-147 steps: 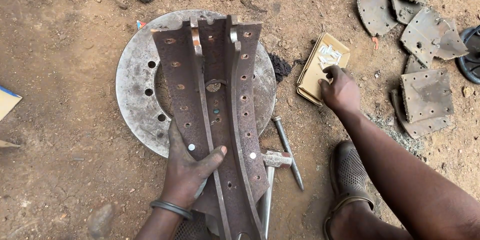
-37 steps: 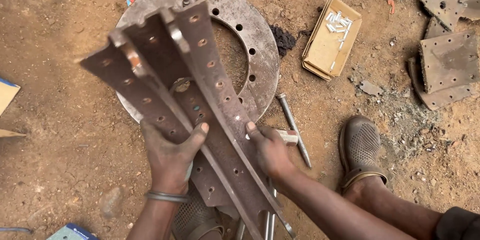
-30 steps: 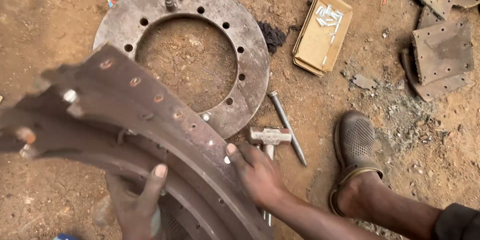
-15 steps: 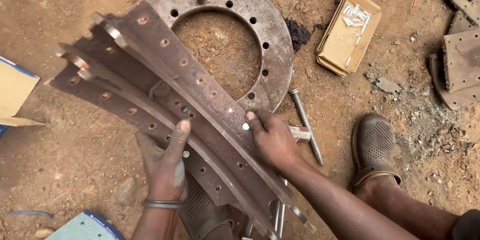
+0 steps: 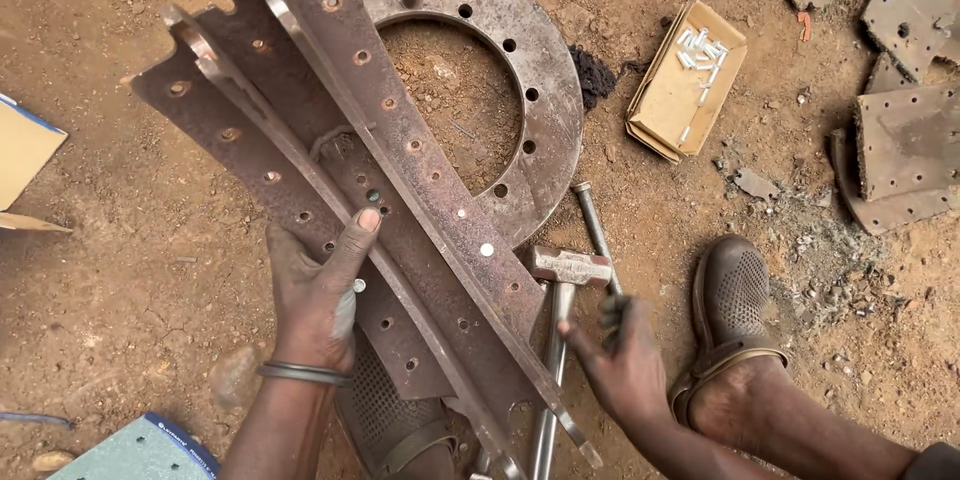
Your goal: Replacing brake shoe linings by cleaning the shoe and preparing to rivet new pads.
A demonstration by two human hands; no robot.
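We had the rusty brake shoe (image 5: 380, 210) tilted across the left half of the steel ring (image 5: 545, 90), its upper end over the ring's rim and its lower end down toward us, with rows of rivet holes along both flanges. Our left hand (image 5: 315, 290) lay spread flat on the shoe's face, fingers stretched and the forefinger pointing up along a rib, steadying it rather than gripping; a dark bangle (image 5: 300, 373) circled that wrist. Our right hand (image 5: 625, 365), just below and right of the ring, was loosely curled at the lower end of a metal rod (image 5: 595, 230), though we could not tell how firmly it gripped. Beside that hand lay a hammer (image 5: 565, 275), its head near the ring's lower edge. Right of the ring sat an open cardboard box (image 5: 685, 80) of small rivets, and farther right some worn brake linings (image 5: 900, 150).
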